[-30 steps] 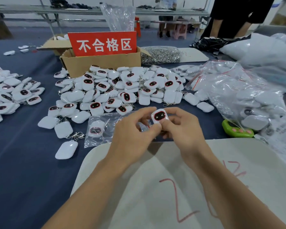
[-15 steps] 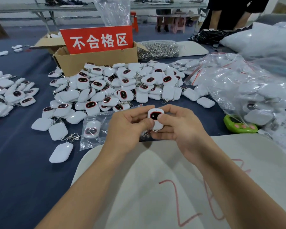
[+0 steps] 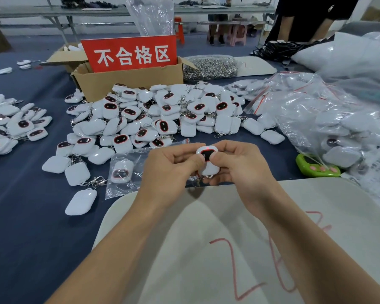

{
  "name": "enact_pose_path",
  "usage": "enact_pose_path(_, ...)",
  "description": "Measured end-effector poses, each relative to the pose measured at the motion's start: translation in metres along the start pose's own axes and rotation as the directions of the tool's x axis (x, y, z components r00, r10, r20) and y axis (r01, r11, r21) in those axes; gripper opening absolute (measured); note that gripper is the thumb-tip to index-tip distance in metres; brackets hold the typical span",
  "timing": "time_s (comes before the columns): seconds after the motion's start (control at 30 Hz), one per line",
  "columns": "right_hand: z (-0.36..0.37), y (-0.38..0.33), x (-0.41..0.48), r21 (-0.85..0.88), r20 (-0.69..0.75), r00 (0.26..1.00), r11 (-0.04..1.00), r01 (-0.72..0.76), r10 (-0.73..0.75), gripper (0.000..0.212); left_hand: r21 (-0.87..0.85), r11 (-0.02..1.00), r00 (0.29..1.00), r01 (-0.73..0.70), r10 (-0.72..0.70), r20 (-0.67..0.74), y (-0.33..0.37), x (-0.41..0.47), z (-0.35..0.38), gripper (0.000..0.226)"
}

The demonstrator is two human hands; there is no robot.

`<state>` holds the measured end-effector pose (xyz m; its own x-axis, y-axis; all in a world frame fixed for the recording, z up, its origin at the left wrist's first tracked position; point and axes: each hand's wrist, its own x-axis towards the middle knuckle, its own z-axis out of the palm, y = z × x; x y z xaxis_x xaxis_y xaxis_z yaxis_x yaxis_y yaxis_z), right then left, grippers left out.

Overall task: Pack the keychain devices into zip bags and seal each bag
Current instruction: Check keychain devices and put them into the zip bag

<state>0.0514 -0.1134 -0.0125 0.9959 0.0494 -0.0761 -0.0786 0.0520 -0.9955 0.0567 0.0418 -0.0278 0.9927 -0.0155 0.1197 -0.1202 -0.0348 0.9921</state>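
Left hand (image 3: 171,170) and right hand (image 3: 239,170) both pinch one device (image 3: 207,159), fingers curled round it, just above the worktop (image 3: 31,216). Suggest sliding it clip-first into a zip bag (image 3: 127,170) and pressing the seal end to end.

Saw table (image 3: 31,238) under dark blue cloth. Found central heap of keychain devices (image 3: 158,115) touching cardboard box (image 3: 130,83), smaller heap (image 3: 7,128) at left, zip bag (image 3: 121,172) holding one device, filled zip bags (image 3: 329,121) piled right, green gadget (image 3: 316,166) just beside them, white mat (image 3: 206,249) at near edge.
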Motion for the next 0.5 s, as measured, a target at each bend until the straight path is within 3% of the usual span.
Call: enact_pose_path(0.5, 0.0045, -0.0014, -0.0037, -0.044, 0.013, 0.985, 0.984, 0.17, -0.17, 0.023, -0.007, 0.99, 0.983, -0.143, 0.141, -0.116, 0.009, -0.0069, 0.0023, 0.027)
